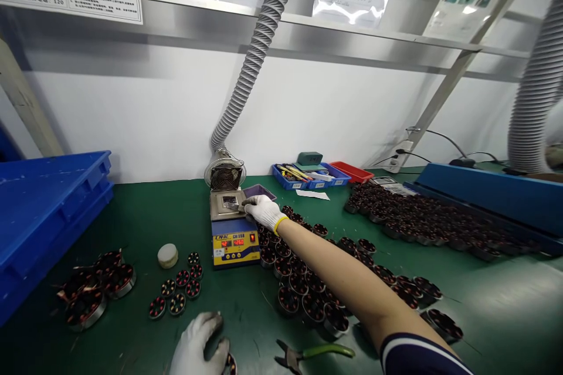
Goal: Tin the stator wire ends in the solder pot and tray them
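white-gloved right hand (pixel 263 212) stretches forward, pinching something grey (pixel 236 207) (left hand (pixel 197 345) half-curled, grip unclear).

Right grip (pixel 265 212) is up at the solder pot (pixel 234 227), bunch of wound stators (pixel 298 283) below it; left grip (pixel 192 348) is by a small stator (pixel 231 367), diagonal cutters (pixel 307 354) to its right.

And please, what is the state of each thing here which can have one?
Right hand: gloved, closed on a thin grey piece
Left hand: gloved, thumb and forefinger apart
Blue-and-yellow unit: on, red digits lit
Pliers: jaws open
Middle grey hose: curved near lower end
Blue crates: stacked
Red tray: contents unclear
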Motion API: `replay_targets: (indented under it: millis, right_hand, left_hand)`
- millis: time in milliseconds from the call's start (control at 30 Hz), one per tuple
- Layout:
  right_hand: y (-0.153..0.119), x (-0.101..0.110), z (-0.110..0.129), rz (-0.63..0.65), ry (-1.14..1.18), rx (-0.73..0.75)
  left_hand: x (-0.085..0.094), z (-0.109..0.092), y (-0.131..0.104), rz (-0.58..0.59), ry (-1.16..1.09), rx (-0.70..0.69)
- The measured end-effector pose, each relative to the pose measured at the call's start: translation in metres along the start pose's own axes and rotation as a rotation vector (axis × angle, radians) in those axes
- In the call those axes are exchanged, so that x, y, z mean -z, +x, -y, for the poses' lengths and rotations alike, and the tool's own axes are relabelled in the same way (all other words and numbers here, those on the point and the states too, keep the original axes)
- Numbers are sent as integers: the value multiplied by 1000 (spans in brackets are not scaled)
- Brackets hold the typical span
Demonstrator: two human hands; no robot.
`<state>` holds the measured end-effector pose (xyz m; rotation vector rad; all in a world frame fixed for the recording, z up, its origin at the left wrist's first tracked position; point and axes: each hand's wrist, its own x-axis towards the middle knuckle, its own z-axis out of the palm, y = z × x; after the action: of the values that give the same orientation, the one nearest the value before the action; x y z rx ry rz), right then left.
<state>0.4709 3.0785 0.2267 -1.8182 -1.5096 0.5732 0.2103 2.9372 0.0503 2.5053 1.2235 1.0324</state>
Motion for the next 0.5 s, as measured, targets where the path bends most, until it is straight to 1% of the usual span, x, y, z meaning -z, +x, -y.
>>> replay_targets:
  millis: [200, 367, 500]
  right_hand:
    - [-8, 1, 1, 28, 226, -82]
    - [-10, -5, -5, 40, 414, -137]
    - [-9, -1, -8, 29, 489, -142]
  left_hand:
    - [2, -1, 0, -1, -4, 7]
    - [4, -1, 1, 22, -16, 16]
    - [4, 2, 0, 29, -20, 13]
